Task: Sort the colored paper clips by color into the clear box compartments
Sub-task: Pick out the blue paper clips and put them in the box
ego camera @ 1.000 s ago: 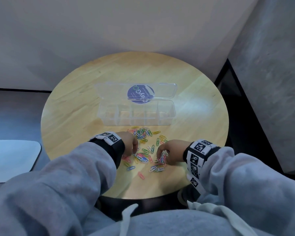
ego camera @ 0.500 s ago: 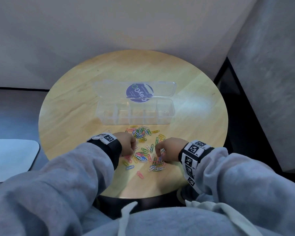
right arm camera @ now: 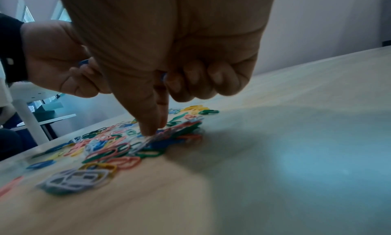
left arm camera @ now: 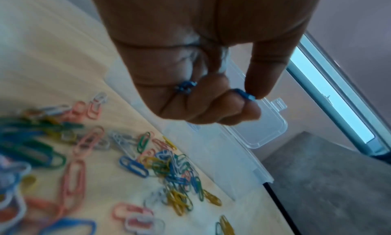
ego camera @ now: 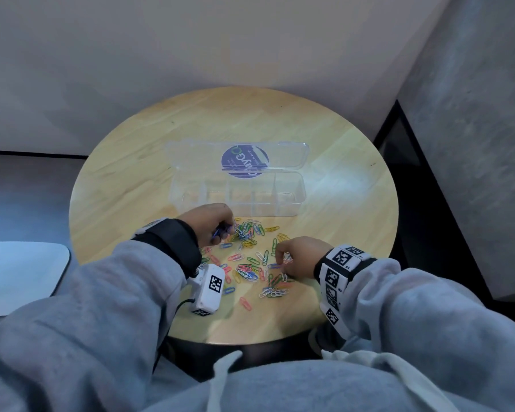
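Observation:
Colored paper clips (ego camera: pixel 250 264) lie in a loose pile on the round wooden table (ego camera: pixel 131 179), near its front edge. Behind the pile stands the clear box (ego camera: pixel 298 200), its lid (ego camera: pixel 191 156) folded back flat and its compartments showing no clips. My left hand (ego camera: pixel 223 230) hovers over the pile's far left edge, fingers curled round blue paper clips (left arm camera: pixel 185 87), with one more blue clip (left arm camera: pixel 246 94) pinched between thumb and forefinger. My right hand (ego camera: pixel 283 258) reaches down onto the pile (right arm camera: pixel 105 148), thumb and forefinger pinching a white clip (right arm camera: pixel 143 143).
A white wrist camera unit (ego camera: pixel 208 289) hangs under my left sleeve over the pile's near edge. A pale flat surface (ego camera: pixel 18 272) lies left of the table and a grey wall (ego camera: pixel 473 144) rises on the right. Bare tabletop flanks the box on both sides.
My left hand has lifted from the pile and turned toward the box with blue clips in it. My right hand has stayed on the pile's right side, still picking.

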The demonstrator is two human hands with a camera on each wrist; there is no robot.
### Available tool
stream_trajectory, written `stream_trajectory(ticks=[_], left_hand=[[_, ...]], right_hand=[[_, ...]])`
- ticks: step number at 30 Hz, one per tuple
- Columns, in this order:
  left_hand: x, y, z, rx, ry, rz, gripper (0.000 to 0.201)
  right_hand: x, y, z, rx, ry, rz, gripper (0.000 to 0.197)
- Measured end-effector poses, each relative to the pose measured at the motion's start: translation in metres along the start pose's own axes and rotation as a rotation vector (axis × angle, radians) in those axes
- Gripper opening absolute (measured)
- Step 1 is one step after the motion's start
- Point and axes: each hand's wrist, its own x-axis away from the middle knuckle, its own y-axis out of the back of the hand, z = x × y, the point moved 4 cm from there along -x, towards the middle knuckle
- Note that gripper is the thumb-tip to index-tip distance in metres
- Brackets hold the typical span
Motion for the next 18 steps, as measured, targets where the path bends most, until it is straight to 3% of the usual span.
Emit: stream_trajectory(ticks=[5, 8, 10, 13, 15, 18], left_hand=[[0.002, -0.006, 0.01, 0.12, 0.044, -0.003, 0.025], [0.002, -0.013, 0.01, 0.017, 0.077, -0.004, 0.026], [0.002, -0.02, 0.008, -0.165, 0.107, 0.06, 0.016], [0.004, -0.034, 0.004, -0.717, -0.068, 0.142, 0.005], [0.01, -0.046, 0.003, -1.025, -0.161, 0.169, 0.011], [0.011, -0.059, 0.007, -1.213, -0.16, 0.23, 0.021]], right_hand=[[-0.005, -0.004, 0.008, 0.023, 0.01, 0.007, 0.006], [-0.008, -0.002, 0.011, 0.042, 0.012, 0.034, 0.009], [-0.011, -0.002, 0.013, 0.049, -0.003, 0.057, 0.008], [-0.013, -0.003, 0.007, 0.008, -0.055, 0.082, 0.011], [-0.012, -0.002, -0.001, -0.084, -0.098, 0.08, 0.018], [-0.007, 0.004, -0.015, -0.295, -0.146, 0.014, 0.012]])
